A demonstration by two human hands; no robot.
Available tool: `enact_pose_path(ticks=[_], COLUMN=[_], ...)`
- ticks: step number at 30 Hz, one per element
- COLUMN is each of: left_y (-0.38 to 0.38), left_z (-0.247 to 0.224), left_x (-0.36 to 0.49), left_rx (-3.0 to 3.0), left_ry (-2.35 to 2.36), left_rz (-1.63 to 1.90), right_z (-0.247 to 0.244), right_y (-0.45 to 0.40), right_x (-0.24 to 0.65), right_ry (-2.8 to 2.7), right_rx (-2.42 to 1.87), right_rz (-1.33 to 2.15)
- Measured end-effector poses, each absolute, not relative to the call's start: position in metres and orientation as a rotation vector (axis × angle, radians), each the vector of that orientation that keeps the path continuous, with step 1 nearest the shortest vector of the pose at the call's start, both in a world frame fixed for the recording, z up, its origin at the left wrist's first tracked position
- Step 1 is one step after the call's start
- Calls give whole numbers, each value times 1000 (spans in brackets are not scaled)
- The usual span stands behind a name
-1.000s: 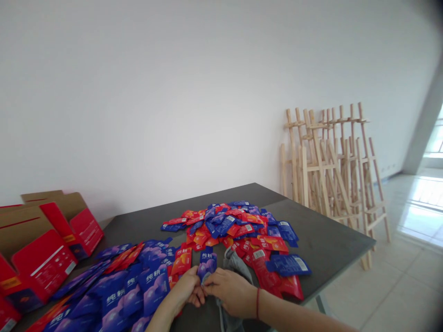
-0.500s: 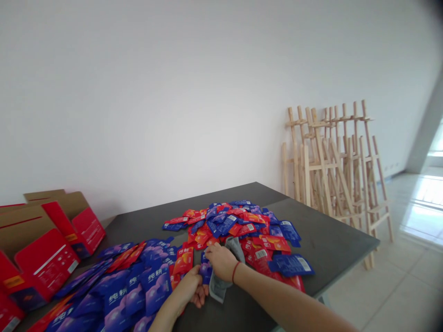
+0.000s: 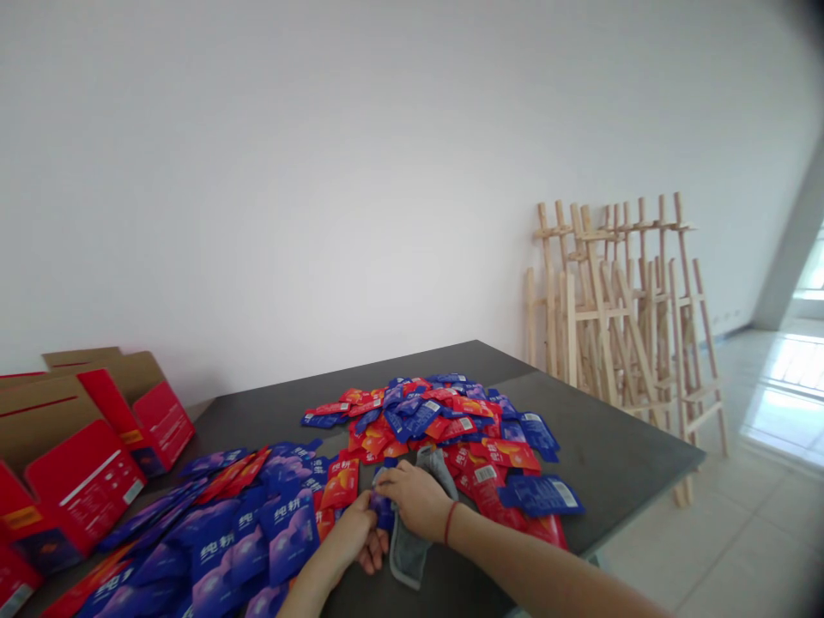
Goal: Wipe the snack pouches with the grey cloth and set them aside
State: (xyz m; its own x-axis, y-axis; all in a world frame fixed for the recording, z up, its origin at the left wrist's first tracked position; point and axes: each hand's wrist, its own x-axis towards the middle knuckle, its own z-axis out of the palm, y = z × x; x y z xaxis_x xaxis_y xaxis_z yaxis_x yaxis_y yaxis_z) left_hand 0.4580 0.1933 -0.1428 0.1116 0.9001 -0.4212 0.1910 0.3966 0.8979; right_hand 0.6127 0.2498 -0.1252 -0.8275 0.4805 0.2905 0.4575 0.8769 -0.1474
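Observation:
A small blue packet (image 3: 384,513) with a purple fruit picture is held between my two hands, partly hidden by them. My left hand (image 3: 361,534) grips its left side with the thumb on top, the other fingers curled below. Over the packet, my right hand (image 3: 415,498) is closed on a grey cloth (image 3: 408,554), whose ends hang out on both sides of the palm. Left of my hands lies a spread of mostly blue packets (image 3: 289,536) with some red ones. Beyond my hands is a mixed pile of red and blue packets (image 3: 421,416).
Open red cardboard boxes (image 3: 83,472) stand at the left side of the dark table (image 3: 270,408). Its right edge runs past a blue packet (image 3: 541,493) lying face down. Wooden easels (image 3: 611,318) lean by the white wall on the right.
My right hand and the grey cloth have shifted slightly down and toward me over the blue packet. My left hand has stayed nearly in place.

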Motion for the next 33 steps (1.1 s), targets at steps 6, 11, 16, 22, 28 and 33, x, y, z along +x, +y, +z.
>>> enact_pose_path(ticks=[6,11,16,22,28,33], left_y=[191,189,187,187,187,186], left_z=[-138,-134,-131,-130,-129,-129], left_x=[460,459,459,460,461,462], left_rx=[1021,988,1004,1030,1043,1033], left_ry=[1446,1438,1451,1465,1476,1489], left_rz=[744,738,784,781,771,774], right_z=[-123,-122,-121,-122,-120,-119], right_y=[265,251,228,226,249,253], right_x=[593,600,627,643,613,603], right_ry=[-2687,-2729,-2789,-2820,-2762,-2707], right_rx=[-870,-772,-509,-469,-884,-989], right_rz=[51,58,111,149,73,68])
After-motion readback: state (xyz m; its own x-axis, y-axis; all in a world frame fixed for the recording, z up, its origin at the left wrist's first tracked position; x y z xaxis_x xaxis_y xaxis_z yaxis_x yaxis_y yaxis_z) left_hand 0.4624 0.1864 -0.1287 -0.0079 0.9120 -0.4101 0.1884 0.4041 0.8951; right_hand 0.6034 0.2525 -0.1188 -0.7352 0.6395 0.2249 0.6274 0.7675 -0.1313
